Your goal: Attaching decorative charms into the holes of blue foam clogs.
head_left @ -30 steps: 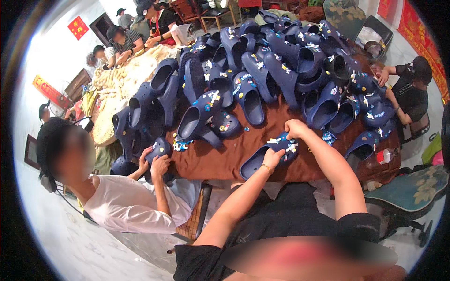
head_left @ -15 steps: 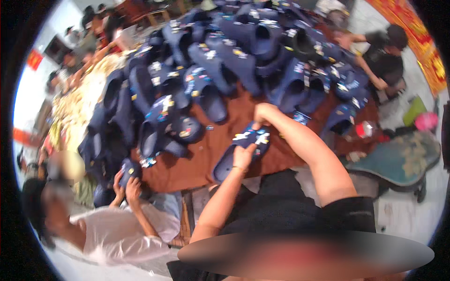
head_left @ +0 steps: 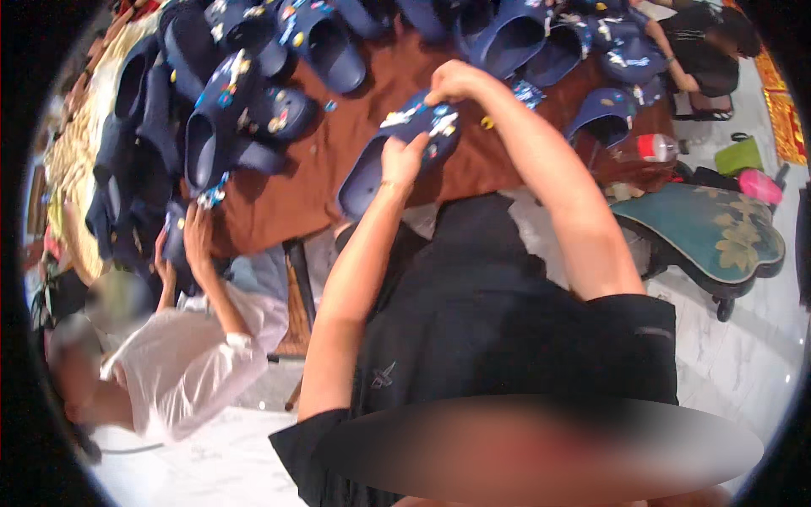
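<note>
The left hand (head_left: 404, 160) is clamped on the side of a navy-blue foam clog (head_left: 361, 180) bearing colourful charms; the clog slants over a brown cloth table cover (head_left: 283, 203), heel toward the wearer. The right hand (head_left: 454, 83) bends its fingertips onto the clog's toe; whether they pinch a charm cannot be told. Right of the clog stands a blue-green chair with a pale leaf pattern (head_left: 697, 237); left of it, a co-worker in a white shirt (head_left: 182, 363) handles another clog. Just right of its toe lies a small yellow ring (head_left: 487, 122); farther right, a clear plastic bottle with a red label (head_left: 657, 148). Beyond the clog, decorated navy clogs (head_left: 342, 68) are heaped.
</note>
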Demonstrator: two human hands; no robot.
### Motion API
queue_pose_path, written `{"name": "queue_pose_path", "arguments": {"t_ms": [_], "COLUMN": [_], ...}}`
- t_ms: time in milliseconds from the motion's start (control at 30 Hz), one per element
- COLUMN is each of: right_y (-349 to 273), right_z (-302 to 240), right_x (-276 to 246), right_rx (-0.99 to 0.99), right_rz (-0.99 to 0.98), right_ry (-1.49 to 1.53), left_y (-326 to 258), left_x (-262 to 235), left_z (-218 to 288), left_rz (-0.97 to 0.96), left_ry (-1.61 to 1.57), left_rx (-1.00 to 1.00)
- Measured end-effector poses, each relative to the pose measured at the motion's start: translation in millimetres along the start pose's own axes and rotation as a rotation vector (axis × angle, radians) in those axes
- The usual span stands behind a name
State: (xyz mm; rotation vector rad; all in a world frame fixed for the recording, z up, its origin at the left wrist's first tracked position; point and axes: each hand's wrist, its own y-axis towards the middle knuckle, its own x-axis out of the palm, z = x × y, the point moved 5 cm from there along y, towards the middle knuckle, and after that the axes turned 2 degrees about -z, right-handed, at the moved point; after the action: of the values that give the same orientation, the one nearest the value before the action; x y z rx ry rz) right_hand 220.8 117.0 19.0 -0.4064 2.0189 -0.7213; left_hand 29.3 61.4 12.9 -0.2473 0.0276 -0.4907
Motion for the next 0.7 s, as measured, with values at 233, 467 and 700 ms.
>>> {"name": "queue_pose_path", "arguments": {"t_ms": [233, 467, 700], "right_y": [-26.9, -30.6, -36.0], "right_z": [35.9, 15.8, -23.8], "right_x": [29.1, 7.4, 14.3], "right_rx": [-0.086, -0.447, -0.370], "right_rz": [0.419, 0.787, 0.844], "right_ry": [0.851, 0.393, -0.026], "left_y": [-9.1, -3.2, -7.0], "left_x": [-2.4, 0.3, 1.4], "left_z": [6.7, -3.8, 6.6], "left_rz": [0.022, -0.058, 0.006], "left_ry": [-0.002, -0.018, -0.053], "left_rx": [-0.074, -0.139, 0.084]}}
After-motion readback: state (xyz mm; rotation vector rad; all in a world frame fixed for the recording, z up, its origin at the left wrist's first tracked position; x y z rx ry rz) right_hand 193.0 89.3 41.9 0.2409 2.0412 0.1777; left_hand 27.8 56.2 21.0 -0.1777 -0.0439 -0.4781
